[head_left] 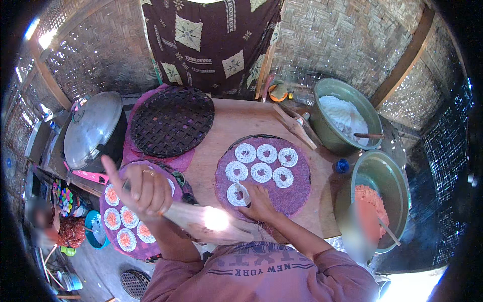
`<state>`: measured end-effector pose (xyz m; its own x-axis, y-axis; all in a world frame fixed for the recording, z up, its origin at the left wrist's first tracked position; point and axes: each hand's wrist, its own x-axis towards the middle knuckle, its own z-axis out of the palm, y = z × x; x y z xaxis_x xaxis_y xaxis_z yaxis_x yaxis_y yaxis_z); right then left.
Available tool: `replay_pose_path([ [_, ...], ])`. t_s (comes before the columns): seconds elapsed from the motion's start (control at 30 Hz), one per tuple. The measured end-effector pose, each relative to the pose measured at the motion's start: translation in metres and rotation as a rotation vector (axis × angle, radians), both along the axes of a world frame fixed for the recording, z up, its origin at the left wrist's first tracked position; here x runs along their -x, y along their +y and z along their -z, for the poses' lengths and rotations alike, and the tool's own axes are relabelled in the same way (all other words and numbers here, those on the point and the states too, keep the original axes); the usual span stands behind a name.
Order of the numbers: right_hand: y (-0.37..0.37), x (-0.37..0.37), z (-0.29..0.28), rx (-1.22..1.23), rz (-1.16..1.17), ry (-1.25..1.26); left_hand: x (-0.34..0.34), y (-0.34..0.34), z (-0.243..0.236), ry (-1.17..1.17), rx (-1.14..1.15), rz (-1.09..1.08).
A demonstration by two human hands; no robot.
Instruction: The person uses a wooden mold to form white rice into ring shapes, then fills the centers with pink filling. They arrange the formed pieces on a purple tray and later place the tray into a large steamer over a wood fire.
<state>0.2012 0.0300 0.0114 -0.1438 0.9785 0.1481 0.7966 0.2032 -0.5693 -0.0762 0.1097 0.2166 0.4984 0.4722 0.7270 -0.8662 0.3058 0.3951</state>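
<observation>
1. The right hand [259, 204] lies flat, fingers together, on the near white ring [238, 195], pressing it onto the purple mat [297, 194].
2. The left hand [143, 189] is raised with its thumb out, loosely curled around a thin tool that is hard to make out.
3. At 12 o'clock of the right hand, six more rings fill the mat.
4. At 9 o'clock, a second mat [146, 249] holds orange-topped rings.
5. At 3 o'clock sits a bowl [385, 176] of orange filling.
6. Light, even pressure would likely keep the ring whole.
</observation>
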Motion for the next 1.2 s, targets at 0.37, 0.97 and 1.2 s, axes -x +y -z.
replay_pose_path([
  [0.37,-0.037,-0.056,-0.010,0.006,0.306,-0.093,-0.010,-0.012,0.002,0.017,-0.012,-0.057],
  [0.97,-0.083,-0.041,-0.067,0.440,-0.044,0.807,-0.098,0.008,0.027,0.117,0.492,-0.121],
  [1.2,-0.083,-0.096,-0.164,0.216,0.107,0.138,-0.155,-0.054,0.064,1.555,-0.845,-0.623],
])
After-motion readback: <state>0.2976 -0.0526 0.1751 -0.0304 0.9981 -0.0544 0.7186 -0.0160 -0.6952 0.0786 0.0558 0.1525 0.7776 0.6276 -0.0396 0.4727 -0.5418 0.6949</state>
